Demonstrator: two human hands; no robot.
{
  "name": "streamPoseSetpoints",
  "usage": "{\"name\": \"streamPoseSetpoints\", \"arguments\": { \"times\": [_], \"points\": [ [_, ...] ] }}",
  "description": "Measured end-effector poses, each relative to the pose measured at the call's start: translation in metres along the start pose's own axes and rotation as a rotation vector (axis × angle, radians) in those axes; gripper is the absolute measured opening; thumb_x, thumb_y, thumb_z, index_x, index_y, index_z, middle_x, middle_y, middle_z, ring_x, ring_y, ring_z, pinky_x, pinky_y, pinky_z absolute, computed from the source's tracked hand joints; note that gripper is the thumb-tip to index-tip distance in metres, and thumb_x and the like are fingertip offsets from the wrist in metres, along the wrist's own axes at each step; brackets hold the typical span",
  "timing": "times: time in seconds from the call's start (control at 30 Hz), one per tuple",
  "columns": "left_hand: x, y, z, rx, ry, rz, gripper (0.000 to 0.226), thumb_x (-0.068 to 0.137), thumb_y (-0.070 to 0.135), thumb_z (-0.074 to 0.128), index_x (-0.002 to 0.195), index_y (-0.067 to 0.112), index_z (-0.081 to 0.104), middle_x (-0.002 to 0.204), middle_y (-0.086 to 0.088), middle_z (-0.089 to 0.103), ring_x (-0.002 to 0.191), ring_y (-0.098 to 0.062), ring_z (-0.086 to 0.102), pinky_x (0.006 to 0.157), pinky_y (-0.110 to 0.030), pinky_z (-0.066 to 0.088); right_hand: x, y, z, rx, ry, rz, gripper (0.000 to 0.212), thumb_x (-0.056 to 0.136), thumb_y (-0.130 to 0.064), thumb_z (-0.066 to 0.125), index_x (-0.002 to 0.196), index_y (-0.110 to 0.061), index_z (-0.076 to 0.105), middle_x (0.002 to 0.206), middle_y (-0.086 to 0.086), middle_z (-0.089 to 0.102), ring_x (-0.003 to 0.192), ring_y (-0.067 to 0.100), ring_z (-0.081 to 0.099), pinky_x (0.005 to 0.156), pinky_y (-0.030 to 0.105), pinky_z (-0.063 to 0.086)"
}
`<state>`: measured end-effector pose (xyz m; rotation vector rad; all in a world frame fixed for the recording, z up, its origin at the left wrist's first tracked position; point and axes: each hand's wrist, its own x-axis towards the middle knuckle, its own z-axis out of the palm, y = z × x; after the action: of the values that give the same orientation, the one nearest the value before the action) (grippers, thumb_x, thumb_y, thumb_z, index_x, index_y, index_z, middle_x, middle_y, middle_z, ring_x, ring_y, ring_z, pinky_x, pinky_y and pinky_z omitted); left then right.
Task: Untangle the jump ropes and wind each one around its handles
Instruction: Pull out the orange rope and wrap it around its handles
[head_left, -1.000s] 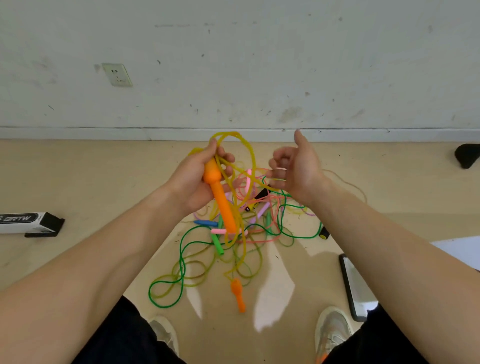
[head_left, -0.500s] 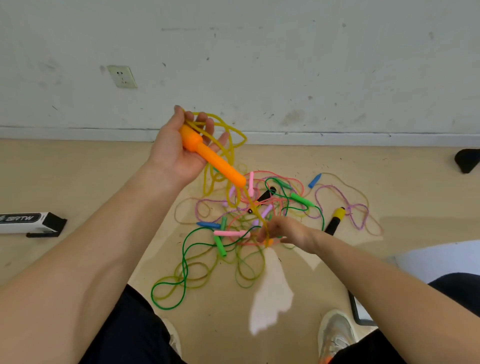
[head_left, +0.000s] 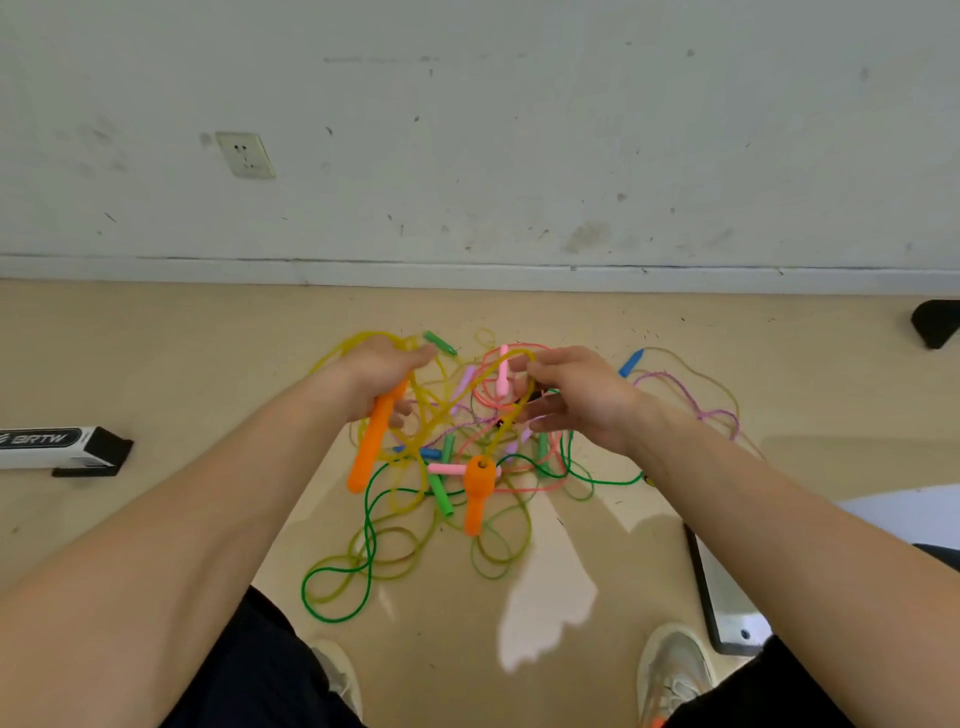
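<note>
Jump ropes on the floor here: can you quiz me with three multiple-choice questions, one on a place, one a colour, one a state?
1. Where is the wall socket? A. On the wall, upper left. B. On the floor by a shoe. C. On the ceiling.
2. What colour is the handle that the left hand grips? A. Blue. B. Orange. C. Black.
3. How is the green rope? A. Wound round its handles. B. Stretched taut overhead. C. Lying loose in loops.
1 A: it sits high on the left. 2 B: orange shows below the hand. 3 C: it sprawls unwound.
</note>
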<state>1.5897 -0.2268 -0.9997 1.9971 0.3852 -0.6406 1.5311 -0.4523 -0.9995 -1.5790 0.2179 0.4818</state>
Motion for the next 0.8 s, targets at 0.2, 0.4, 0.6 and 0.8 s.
{"name": "streamPoseSetpoints", "arguments": {
  "times": [0.2,0.4,0.6,0.8],
  "points": [
    [-0.011,-0.006,0.018,0.197,-0.174,-0.053,0.062,0.093,0.047,0.065,0.11,-0.012,0.06,0.102,-0.029,0.069,0.088,-0.042,0.073,0.085,-0.051,0.059,-0.004,-0.015,-0.003,0.198,0.045,0.033,0.025,0.105,-0.009,0.042,0.116,0.004,0.061,0.079,0.003,0.065,0.059,0.021,0.068,0.054,0.028,0.055],
    [-0.024,-0.001,0.043,-0.049,-0.349,0.195,0.049,0.099,0.043,0.053,0.109,-0.003,0.069,0.105,-0.015,0.073,0.082,-0.023,0.068,0.08,-0.035,0.056,-0.009,-0.025,-0.001,0.341,0.062,0.07,0.026,0.103,-0.007,0.042,0.087,-0.006,0.063,0.082,0.006,0.06,0.055,0.017,0.068,0.052,0.024,0.055],
    [-0.038,0.007,0.052,-0.311,-0.53,0.272,0.05,0.093,0.044,0.047,0.111,0.0,0.064,0.112,-0.025,0.07,0.106,-0.038,0.067,0.099,-0.05,0.05,-0.01,-0.035,-0.008,0.653,0.113,0.043,0.029,0.104,-0.006,0.039,0.086,-0.002,0.061,0.078,0.008,0.056,0.05,0.016,0.066,0.051,0.023,0.056],
    [-0.043,0.008,0.053,-0.404,-0.595,0.172,0.042,0.088,0.05,0.055,0.095,0.011,0.069,0.087,-0.014,0.068,0.086,-0.034,0.066,0.102,-0.057,0.043,-0.004,-0.033,-0.019,0.699,0.262,0.047,0.025,0.105,-0.004,0.036,0.095,0.004,0.058,0.078,0.011,0.065,0.051,0.017,0.068,0.05,0.025,0.057]
  ]
}}
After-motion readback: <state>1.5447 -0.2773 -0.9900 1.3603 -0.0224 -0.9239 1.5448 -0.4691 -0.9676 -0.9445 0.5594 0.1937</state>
